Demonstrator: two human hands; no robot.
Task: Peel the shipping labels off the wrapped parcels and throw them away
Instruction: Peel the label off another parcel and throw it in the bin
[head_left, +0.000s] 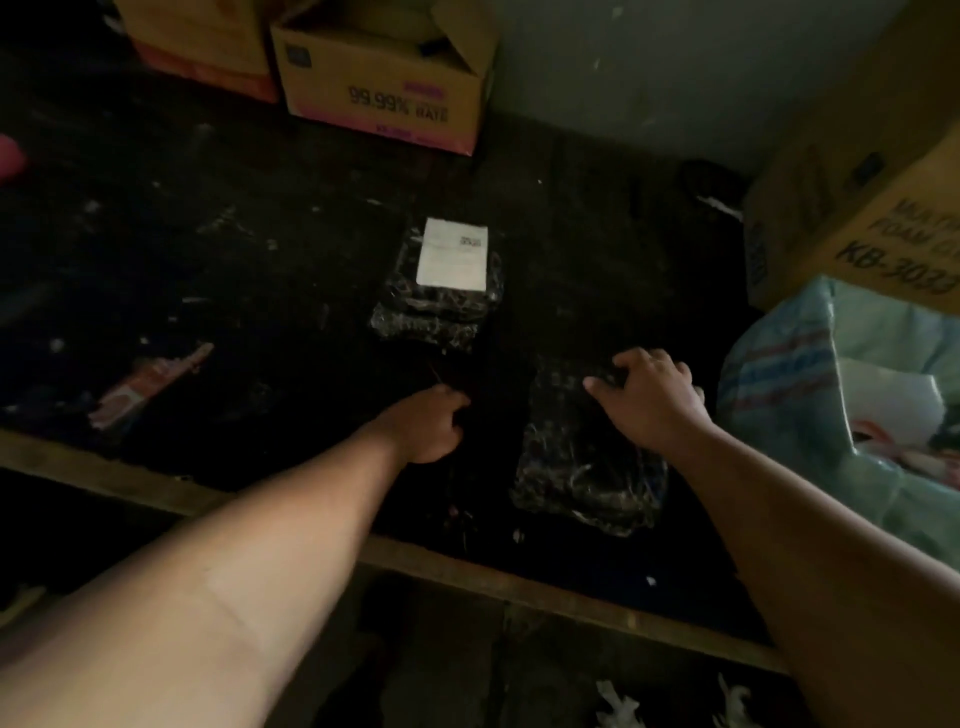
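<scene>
on dark table: far parcel (436, 291) labelled white; right hand (649, 400) spread on near parcel (587, 457).

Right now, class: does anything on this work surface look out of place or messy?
Yes. A torn red-and-white wrapper lies loose on the dark table, left of the parcels, with pale scraps scattered around. The far parcel's label sits flat and intact.

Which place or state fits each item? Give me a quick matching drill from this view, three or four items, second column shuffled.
Items:
1. far parcel
2. near parcel
3. left hand
4. cardboard box printed 99.99%

Places or states:
A. under the right hand
B. at the back of the table, flaps open
C. carries a white label
D. curled, resting on the dark table beside the near parcel

Pairs: 1-C, 2-A, 3-D, 4-B
</scene>
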